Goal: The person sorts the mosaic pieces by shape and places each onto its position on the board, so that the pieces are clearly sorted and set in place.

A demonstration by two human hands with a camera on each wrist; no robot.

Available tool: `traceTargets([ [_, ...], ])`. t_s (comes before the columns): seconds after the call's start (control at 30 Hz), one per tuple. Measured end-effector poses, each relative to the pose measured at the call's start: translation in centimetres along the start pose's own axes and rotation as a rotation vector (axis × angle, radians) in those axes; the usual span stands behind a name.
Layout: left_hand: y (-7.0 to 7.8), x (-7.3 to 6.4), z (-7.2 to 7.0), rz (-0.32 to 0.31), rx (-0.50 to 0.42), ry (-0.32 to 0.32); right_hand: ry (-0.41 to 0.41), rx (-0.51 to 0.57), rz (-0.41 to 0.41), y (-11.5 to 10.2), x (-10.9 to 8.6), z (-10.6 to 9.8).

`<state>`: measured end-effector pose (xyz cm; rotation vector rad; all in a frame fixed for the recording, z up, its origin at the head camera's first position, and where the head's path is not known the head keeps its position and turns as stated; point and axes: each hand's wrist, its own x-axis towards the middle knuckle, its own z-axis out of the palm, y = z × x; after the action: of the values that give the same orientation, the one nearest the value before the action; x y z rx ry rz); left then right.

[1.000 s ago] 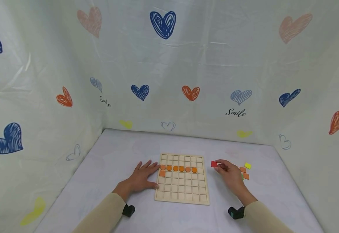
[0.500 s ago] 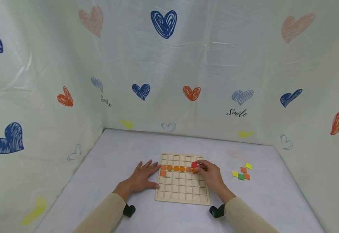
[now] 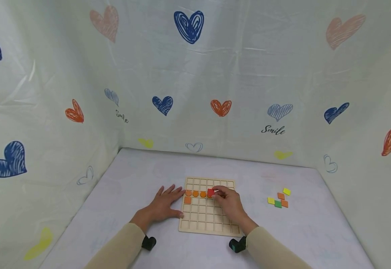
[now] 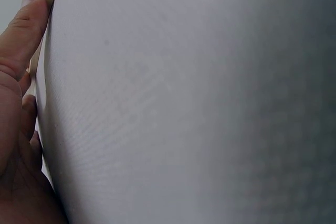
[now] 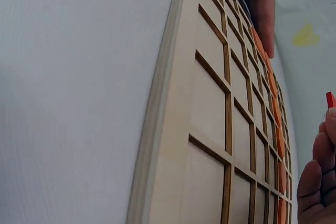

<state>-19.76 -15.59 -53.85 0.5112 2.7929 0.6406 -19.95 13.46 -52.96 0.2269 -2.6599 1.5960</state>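
Heart-printed sheeting (image 3: 245, 74) backs a white table (image 3: 155, 168); right grip (image 3: 229, 201) pinches red tile (image 3: 210, 193), left grip (image 3: 163, 204) lies splayed.

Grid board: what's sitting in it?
Orange discs in one row, one orange square. In the head view, the right hand and the red square it pinches cover part of the board; contents there hidden.

There was one wooden grid board (image 3: 202, 217). Square tiles came to seven: one red tile (image 3: 210, 192), three orange tiles (image 3: 188, 200), two yellow tiles (image 3: 271, 200), one green tile (image 3: 278, 204). Three orange discs (image 3: 195, 194) showed whole in head view; partly hidden ones weren't countable. Two hands (image 3: 161, 206), two beige sleeves (image 3: 119, 244), two black wrist devices (image 3: 149, 243).
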Motion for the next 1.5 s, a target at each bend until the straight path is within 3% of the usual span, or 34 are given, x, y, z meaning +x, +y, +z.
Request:
traceTargets([
  [0.23,0.1,0.0,-0.2,-0.008,-0.002,-0.006,-0.01,0.035,-0.017,-0.4,0.0,1.4],
  [0.67,-0.1,0.2,0.0,0.008,-0.008,-0.004,-0.047,-0.045,0.009,-1.0,-0.1,3.9],
  [1.5,-0.2,0.0,0.0,0.021,-0.013,0.0,-0.053,-0.249,-0.1,-1.5,-0.4,5.4],
])
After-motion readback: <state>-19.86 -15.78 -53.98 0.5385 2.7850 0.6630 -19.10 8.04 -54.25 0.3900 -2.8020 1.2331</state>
